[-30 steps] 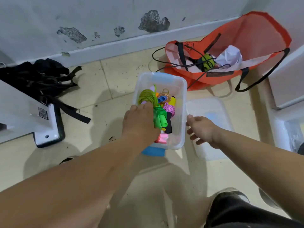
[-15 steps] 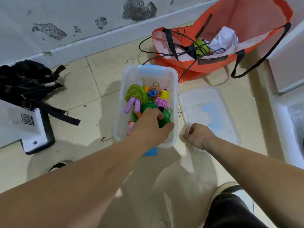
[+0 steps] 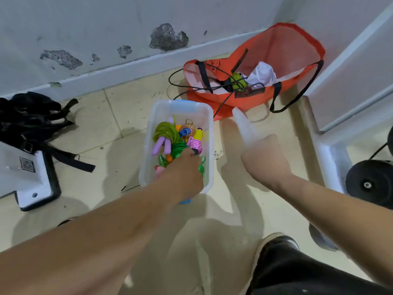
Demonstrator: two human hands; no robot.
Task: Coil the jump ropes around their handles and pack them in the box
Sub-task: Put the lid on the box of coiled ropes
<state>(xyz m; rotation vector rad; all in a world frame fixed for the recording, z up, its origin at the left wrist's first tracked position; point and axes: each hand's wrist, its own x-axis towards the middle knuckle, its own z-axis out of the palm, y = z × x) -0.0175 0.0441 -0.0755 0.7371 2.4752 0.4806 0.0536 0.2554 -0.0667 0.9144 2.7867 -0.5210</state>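
On the tiled floor [image 3: 127, 116], near the middle, a clear plastic box [image 3: 146, 158] with a blue latch at its far end. Packed close inside:
- At the far left corner, a yellow-green jump rope [image 3: 168, 132] coiled above its purple handles.
- At the far end, a tan rope [image 3: 189, 127] with a blue handle.
- Against the right wall, a yellow handle [image 3: 199, 135].
- Just nearer than that, a pink rope [image 3: 194, 143].
- Mid-box, a green jump rope [image 3: 178, 149], with clear green handle parts showing on either side of the knuckles.

Down in the near half of the box, the left hand [image 3: 182, 173], bent over the green jump rope and clasping it. Fingertips hidden beneath the back of the hand.

Just right of the box and above the floor, the right hand [image 3: 263, 158], curled round the near edge of the translucent lid [image 3: 244, 126]. Lid tipped up on edge, far end toward the bag, blurred and apart from the box.

Beyond the box's far right corner, an orange bag [image 3: 287, 50] slumped where the two walls meet, mouth open. Within it, crumpled white paper [image 3: 262, 74] and a yellow-green ball [image 3: 238, 81], with black cords [image 3: 180, 93] trailing out onto the floor by the box's far end.

Toward the floor's left side, a black strapped bag [image 3: 32, 116] beside a white device [image 3: 32, 188] bearing a QR label. At the right, a black wheel [image 3: 370, 182]. Nearest, at the bottom, a dark shoe [image 3: 278, 248].
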